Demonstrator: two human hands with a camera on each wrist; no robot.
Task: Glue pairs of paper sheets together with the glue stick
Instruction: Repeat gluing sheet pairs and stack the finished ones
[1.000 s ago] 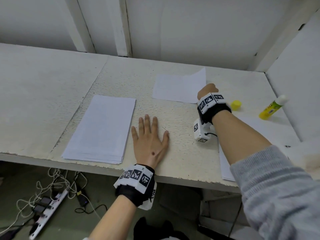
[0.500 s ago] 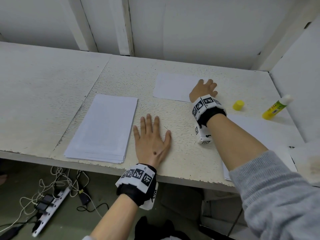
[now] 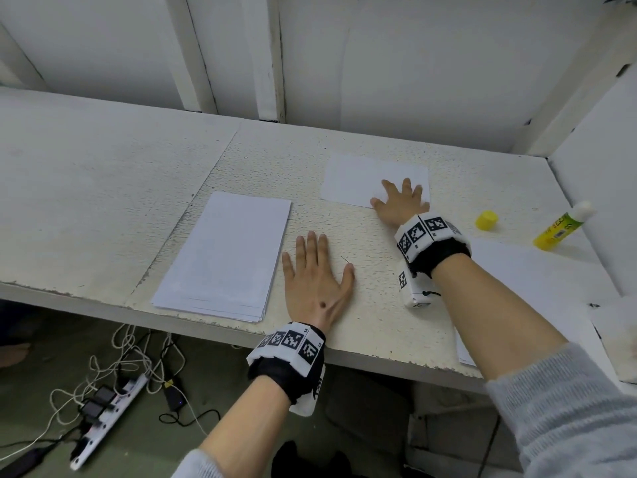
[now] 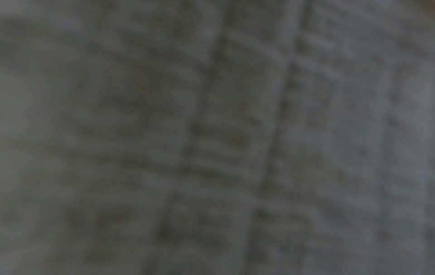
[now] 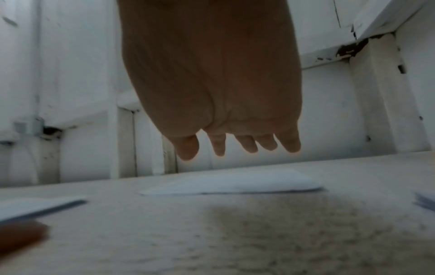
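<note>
A single sheet of paper (image 3: 365,179) lies flat toward the back of the white table (image 3: 103,188), and the right hand (image 3: 400,201) is over its near right corner with fingers (image 3: 406,186) straight and spread, palm down. From the head view the hand seems to press on the sheet; the right wrist view shows the fingers (image 5: 244,143) spread above the sheet (image 5: 235,183), so actual contact cannot be told for sure. It holds nothing.

The glue stick (image 3: 560,225), yellow with a white tip, lies on its side near the right wall, well apart from the sheet. Its yellow cap (image 3: 486,220) stands off it on the table, between the glue stick and the right wrist.

A stack of paper (image 3: 227,253) lies near the front edge to the left. Just beside it on the right, the left hand (image 3: 317,284) lies flat on the bare table, fingers straight and slightly spread, gripping nothing. The left wrist view is dark and blurred.

More paper (image 3: 537,270) lies under and beyond the right forearm, at the table's right end.

Below the table a power strip (image 3: 107,412) with tangled cables (image 3: 138,360) lies on the floor.
</note>
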